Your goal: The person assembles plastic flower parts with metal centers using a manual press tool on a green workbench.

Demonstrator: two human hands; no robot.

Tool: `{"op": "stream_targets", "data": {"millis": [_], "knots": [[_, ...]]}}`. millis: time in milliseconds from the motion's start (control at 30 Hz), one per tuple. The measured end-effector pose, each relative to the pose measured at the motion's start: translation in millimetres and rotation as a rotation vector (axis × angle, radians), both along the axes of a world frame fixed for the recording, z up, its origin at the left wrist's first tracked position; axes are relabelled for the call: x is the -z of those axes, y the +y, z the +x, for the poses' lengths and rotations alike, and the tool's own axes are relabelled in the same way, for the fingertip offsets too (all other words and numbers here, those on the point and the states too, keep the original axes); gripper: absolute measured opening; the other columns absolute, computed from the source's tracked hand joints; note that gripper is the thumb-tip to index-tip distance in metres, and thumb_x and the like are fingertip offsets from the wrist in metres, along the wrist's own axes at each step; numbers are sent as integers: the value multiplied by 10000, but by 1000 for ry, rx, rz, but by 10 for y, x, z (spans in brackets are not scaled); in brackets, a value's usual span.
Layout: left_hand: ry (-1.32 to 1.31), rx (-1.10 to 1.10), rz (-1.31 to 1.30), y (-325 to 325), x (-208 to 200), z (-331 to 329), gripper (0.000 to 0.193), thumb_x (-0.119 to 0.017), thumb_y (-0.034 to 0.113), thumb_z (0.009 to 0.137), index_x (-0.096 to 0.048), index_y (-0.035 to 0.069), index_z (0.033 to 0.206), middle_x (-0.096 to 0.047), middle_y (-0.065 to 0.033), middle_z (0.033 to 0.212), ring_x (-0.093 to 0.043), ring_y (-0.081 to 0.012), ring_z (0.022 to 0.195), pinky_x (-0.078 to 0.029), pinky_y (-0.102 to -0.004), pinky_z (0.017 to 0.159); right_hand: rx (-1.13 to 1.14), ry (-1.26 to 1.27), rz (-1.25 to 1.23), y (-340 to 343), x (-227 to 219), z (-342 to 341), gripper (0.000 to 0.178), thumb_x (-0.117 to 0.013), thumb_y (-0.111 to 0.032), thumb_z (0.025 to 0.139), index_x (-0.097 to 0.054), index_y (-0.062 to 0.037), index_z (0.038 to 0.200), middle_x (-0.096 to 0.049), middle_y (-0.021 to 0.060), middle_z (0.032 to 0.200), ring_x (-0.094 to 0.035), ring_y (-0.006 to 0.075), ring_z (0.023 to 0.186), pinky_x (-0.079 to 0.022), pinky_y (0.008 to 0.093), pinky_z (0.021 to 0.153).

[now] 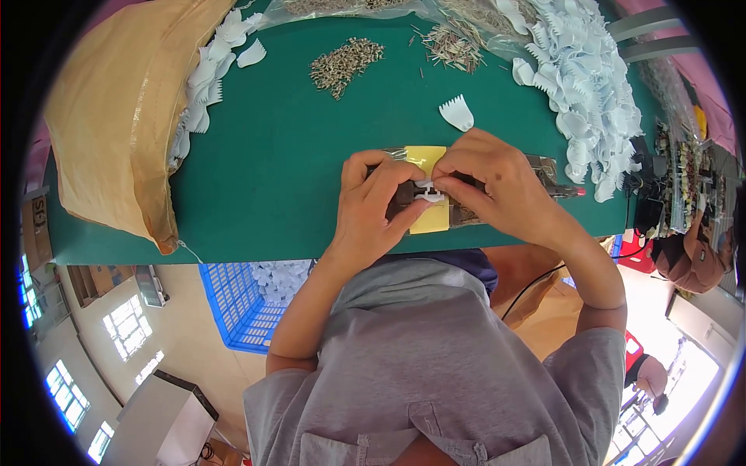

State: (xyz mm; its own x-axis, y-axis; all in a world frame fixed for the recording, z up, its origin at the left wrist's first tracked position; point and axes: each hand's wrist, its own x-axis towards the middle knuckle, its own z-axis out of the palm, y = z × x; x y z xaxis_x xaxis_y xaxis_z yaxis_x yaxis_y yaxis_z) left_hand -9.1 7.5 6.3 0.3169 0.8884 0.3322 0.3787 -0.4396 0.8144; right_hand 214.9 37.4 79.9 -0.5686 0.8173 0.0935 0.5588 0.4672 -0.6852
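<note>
Pinched between left hand point(377, 206) and right hand point(489, 186): a small white plastic piece point(427, 192), over a yellow pad point(429, 159) at the green bench's point(272, 155) near edge.

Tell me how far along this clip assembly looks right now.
No finished pieces can be told apart. In hand: the left hand and right hand press a small white clip on a dark jig over a yellow sheet. Left: large heaps of white comb pieces, a loose one, and metal pin piles.
</note>
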Motion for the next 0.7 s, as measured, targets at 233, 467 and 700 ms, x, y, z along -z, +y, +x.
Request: {"op": "stream_targets", "data": {"millis": [233, 467, 700], "knots": [[5, 25, 16, 37, -8, 3, 407, -874, 17, 731, -710, 89, 1097, -713, -14, 1091, -552, -263, 1104, -520, -370, 883, 0, 56, -43, 59, -13, 79, 92, -742, -126, 913, -729, -40, 943, -693, 87, 877, -651, 287, 873, -535, 406, 763], [71, 113, 43, 42, -85, 8, 414, -783, 61, 829, -770, 180, 1224, -674, -15, 1124, -528, -285, 1130, -442, -420, 1004, 454, -71, 44, 384, 5, 816, 192, -709, -195, 977, -770, -21, 1030, -772, 101, 940, -714, 213, 832, -556, 331, 755], [145, 107, 102, 39, -118, -26, 389, -794, 33, 800, -778, 150, 1170, -662, -6, 1062, -499, -290, 1097, -456, -393, 928, 571, -187, 37, 714, 279, 1018, 126, -712, -184, 945, -782, -93, 997, -768, 56, 888, -708, 224, 783, -549, 357, 714]]}}
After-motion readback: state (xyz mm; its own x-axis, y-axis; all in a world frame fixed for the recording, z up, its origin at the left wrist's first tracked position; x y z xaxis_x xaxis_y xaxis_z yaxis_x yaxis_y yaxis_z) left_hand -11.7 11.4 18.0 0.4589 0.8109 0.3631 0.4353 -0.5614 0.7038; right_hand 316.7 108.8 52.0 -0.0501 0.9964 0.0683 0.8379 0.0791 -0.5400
